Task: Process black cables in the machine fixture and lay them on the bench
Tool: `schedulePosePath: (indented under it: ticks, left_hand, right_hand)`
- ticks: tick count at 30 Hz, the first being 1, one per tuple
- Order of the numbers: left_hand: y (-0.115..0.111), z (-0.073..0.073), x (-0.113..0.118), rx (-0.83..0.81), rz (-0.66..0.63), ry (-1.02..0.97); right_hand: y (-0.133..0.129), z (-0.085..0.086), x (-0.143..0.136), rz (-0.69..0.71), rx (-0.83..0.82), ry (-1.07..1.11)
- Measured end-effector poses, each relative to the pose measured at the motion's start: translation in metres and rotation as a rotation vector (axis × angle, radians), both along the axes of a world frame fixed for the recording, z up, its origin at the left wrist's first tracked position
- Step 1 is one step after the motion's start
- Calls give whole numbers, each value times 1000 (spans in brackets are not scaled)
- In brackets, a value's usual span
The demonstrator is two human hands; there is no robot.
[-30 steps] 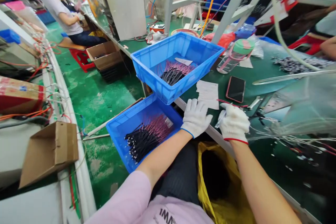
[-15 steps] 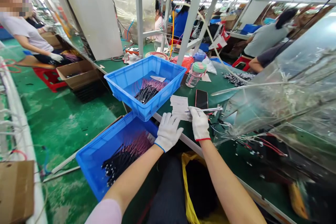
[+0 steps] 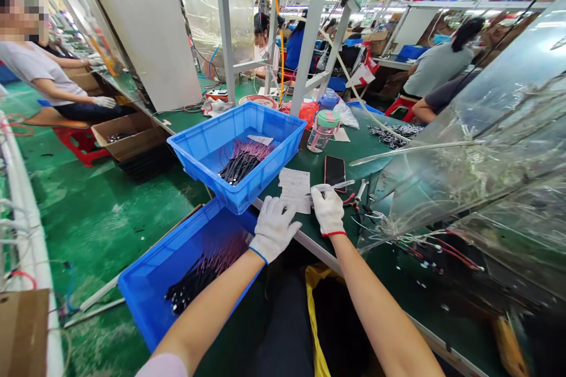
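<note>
My right hand, in a white knitted glove with a red cuff, is closed around a slim pen at the right edge of a printed paper slip. My left hand, gloved with a blue cuff, lies with fingers apart at the slip's lower left, by the bench edge. Behind the pen is a dark phone. Just left of the slip stands a blue bin holding black-sleeved pink wires. Below it, a second blue bin holds more such wires, partly hidden by my left arm.
Right of my right hand lie a wrench and red-handled pliers. A lidded jar stands behind the phone. Clear plastic sheeting hangs at right. A yellow-edged bag is below the bench. Several people sit farther off.
The view has shifted slightly. My right hand has lowered and turned with the pen, whose tip end is now nearer the slip. My left hand stays spread by the slip.
</note>
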State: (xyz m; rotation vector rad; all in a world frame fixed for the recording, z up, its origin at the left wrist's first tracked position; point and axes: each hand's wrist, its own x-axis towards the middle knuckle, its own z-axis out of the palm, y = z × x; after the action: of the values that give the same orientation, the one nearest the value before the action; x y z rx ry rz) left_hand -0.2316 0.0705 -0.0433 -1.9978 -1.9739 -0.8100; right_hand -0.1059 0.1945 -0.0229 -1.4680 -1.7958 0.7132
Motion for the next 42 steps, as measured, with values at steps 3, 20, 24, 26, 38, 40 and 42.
schedulePosePath:
  ticks: [3,20,24,26,38,40,42]
  left_hand:
    - [3,3,2,-7,19,13]
    - [6,-18,9,101,35,-106]
    - [7,-21,9,109,38,-124]
    - [8,-23,9,112,39,-126]
    - [8,-22,12,123,50,-118]
    - [9,-22,13,124,51,-116]
    - [9,-23,13,126,52,-115]
  right_hand:
    - [0,3,-4,-5,-13,-57]
    - [2,1,-7,-13,-1,-199]
    - [3,1,-7,-16,-11,-177]
    - [3,1,-7,-17,-12,-152]
    - [4,0,-6,-14,-23,-149]
    - [5,0,-5,-3,-16,-160]
    - [5,-1,-5,10,-9,-171]
